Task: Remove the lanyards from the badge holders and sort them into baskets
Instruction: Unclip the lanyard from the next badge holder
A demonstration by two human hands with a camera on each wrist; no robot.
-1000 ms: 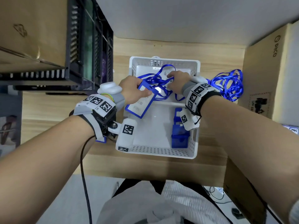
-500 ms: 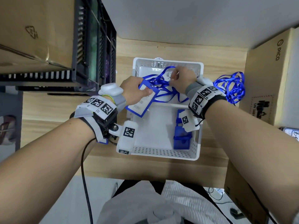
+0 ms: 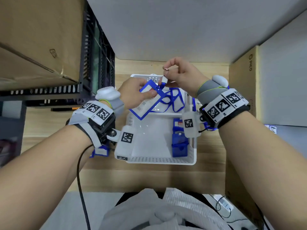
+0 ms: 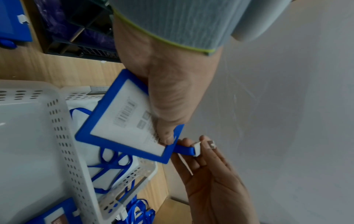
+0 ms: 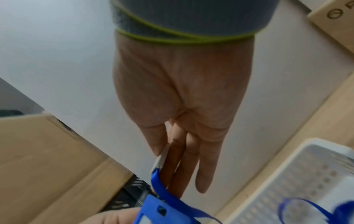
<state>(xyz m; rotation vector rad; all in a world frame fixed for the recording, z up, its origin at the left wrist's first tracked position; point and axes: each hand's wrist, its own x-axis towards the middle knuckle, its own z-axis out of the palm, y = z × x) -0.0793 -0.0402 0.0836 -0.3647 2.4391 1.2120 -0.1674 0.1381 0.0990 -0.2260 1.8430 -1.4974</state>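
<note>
My left hand [image 3: 146, 91] grips a blue-framed badge holder [image 3: 149, 101] by its top, thumb across the white card [image 4: 122, 119]. My right hand [image 3: 167, 75] pinches the white clip [image 3: 164, 79] at the end of the blue lanyard [image 3: 172, 102], which still joins the holder's top edge. The strap [image 4: 184, 149] runs short and taut between both hands, and its loops hang into the far white basket [image 3: 185, 97]. In the right wrist view the right hand's thumb and fingers [image 5: 176, 151] close on the clip [image 5: 161, 159]. The near white basket [image 3: 159, 161] holds several blue badge holders [image 3: 180, 141].
A black crate [image 3: 96, 63] and a cardboard box [image 3: 33, 39] stand at the left. Another cardboard box [image 3: 242, 80] stands at the right. Loose blue lanyards [image 4: 139, 212] lie on the wooden table [image 3: 211, 155] beside the baskets, mostly hidden behind my right wrist.
Both hands rose from the far basket. My right hand moved from the tangled straps to the clip end, now held above the far rim, and the strap pulled straight.
</note>
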